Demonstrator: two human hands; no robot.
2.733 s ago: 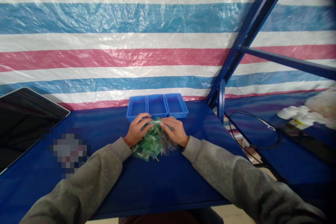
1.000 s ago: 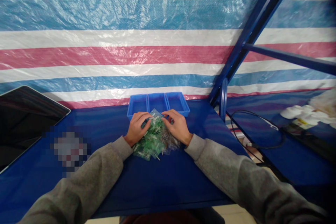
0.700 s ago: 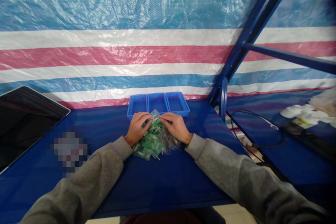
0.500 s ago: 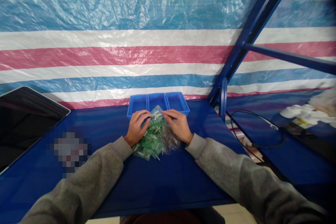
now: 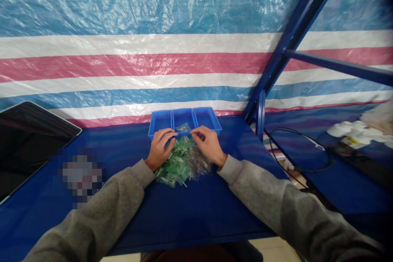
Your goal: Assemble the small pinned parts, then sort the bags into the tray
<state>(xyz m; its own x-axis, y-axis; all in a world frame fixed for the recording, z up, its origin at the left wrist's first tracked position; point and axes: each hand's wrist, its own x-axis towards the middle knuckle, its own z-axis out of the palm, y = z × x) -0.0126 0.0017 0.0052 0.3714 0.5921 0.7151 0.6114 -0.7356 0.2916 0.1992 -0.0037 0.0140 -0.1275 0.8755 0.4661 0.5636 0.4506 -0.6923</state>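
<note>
A small clear plastic bag [image 5: 183, 127] with pale pieces inside lies in the middle compartment of a blue three-part tray [image 5: 185, 133]. My left hand [image 5: 160, 148] is at the tray's front edge, thumb and forefinger apart and nothing visible between them. Opposite it, my right hand [image 5: 209, 145] has curled fingers, with a gap between forefinger and thumb and no bag in them. Under and between both hands spreads a pile of green-tinted bags [image 5: 175, 166] holding small pieces. Against its right side lie clear bags with brownish metallic pieces [image 5: 199, 163], partly hidden by my right hand.
A dark flat screen [image 5: 33, 143] stands on the blue table [image 5: 190, 217] at the left, near a blurred-out patch. To the right rise blue metal frame bars [image 5: 278, 65]. Beyond them are a black cable [image 5: 302, 170] and white containers [image 5: 353, 133]. A striped sheet hangs behind.
The clear bag has left my fingers and dropped forward into the tray's middle compartment. My hands have stayed almost in place; the pile looks nearly the same.
</note>
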